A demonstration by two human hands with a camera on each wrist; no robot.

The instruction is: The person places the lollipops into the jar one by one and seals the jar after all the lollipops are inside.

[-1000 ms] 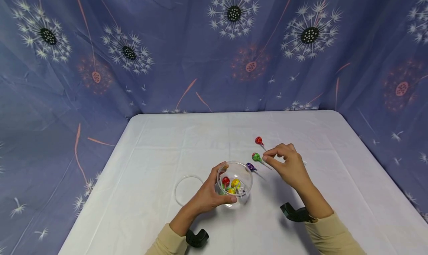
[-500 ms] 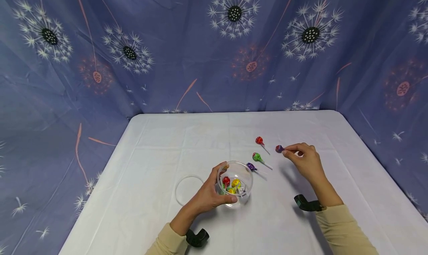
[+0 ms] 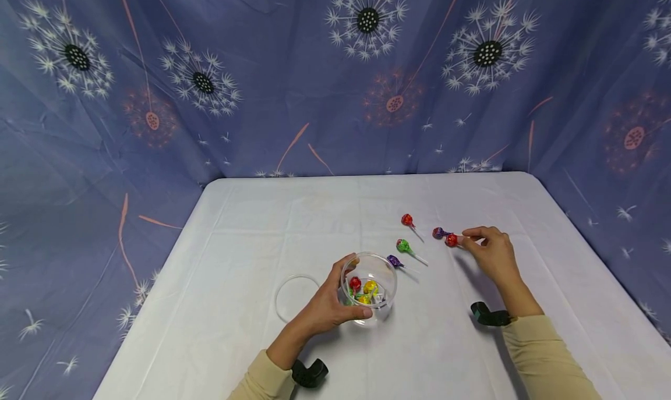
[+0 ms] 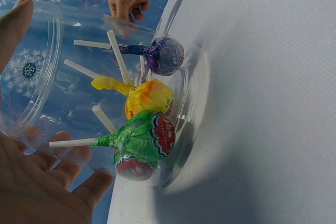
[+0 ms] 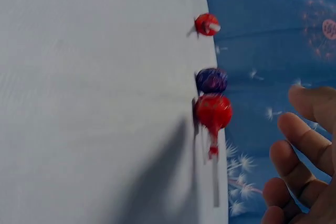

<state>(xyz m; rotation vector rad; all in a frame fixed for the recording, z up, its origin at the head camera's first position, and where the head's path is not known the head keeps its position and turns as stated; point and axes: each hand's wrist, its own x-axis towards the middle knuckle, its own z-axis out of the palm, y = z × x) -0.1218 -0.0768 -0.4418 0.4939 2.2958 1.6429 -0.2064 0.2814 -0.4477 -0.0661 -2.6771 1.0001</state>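
My left hand [image 3: 327,304] grips a clear round tub [image 3: 385,310], thumb at the near rim and fingers round its left side. Through its wall in the left wrist view show a purple lollipop [image 4: 166,56], a yellow one [image 4: 149,97] and a green one [image 4: 142,137]; a red one [image 3: 355,283] shows from above. My right hand [image 3: 493,257] is by the stick end of a red lollipop [image 3: 451,240], fingers loosely bent; the right wrist view shows them apart from it. Its head is beside a purple lollipop [image 3: 438,233].
Another red lollipop [image 3: 407,220], a green one [image 3: 403,245] and a purple one [image 3: 394,262] lie between the tub and the right hand on the white-covered table [image 3: 293,213]. A clear ring-shaped lid [image 3: 278,289] lies left of the tub. A patterned blue curtain [image 3: 293,97] hangs behind.
My right hand has moved right, away from the green lollipop. The purple lollipop it held at its fingertips is let go, and a red one now lies beside that. The left hand stays.
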